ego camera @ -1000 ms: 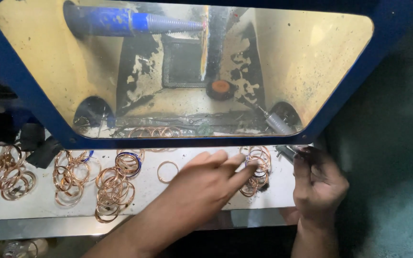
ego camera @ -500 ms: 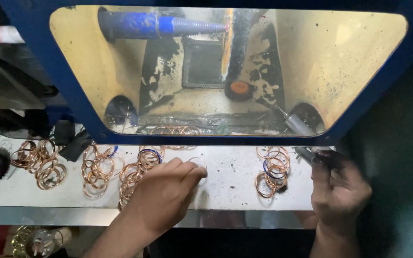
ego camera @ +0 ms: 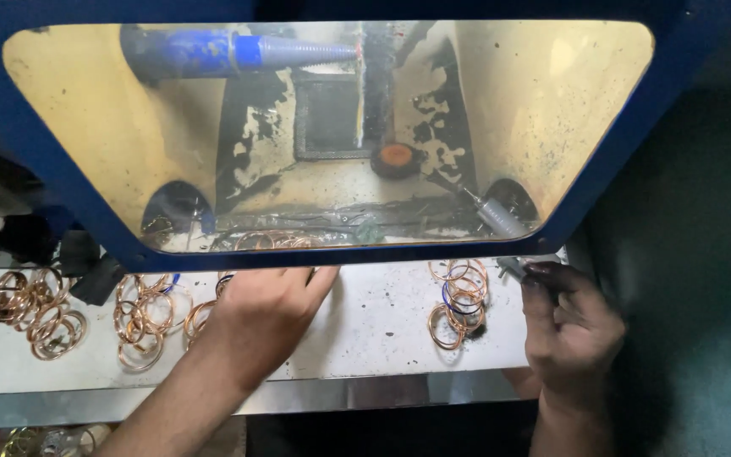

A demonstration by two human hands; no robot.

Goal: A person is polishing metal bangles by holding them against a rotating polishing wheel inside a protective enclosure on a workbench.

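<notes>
My left hand (ego camera: pixel 264 317) lies palm down on the white shelf (ego camera: pixel 374 326), its fingertips under the edge of the blue frame (ego camera: pixel 365 254). It covers part of a heap of copper-coloured rings (ego camera: pixel 200 320), and whether it grips one is hidden. My right hand (ego camera: pixel 570 330) is closed around the end of a grey rotary handpiece (ego camera: pixel 501 218), whose tip points into the box behind the window. A small pile of rings (ego camera: pixel 458 303), one of them blue, lies just left of my right hand.
More ring heaps lie at the left (ego camera: pixel 34 311) and left of middle (ego camera: pixel 141 317). Inside the yellow-lit box are a blue nozzle (ego camera: pixel 239 52), an orange wheel (ego camera: pixel 397 156) and more rings (ego camera: pixel 272 241). Dark objects (ego camera: pixel 86 267) sit on the shelf's left.
My left hand has pulled away from the right-hand ring pile and moved left to the middle heap. My right hand has stayed on the handpiece.
</notes>
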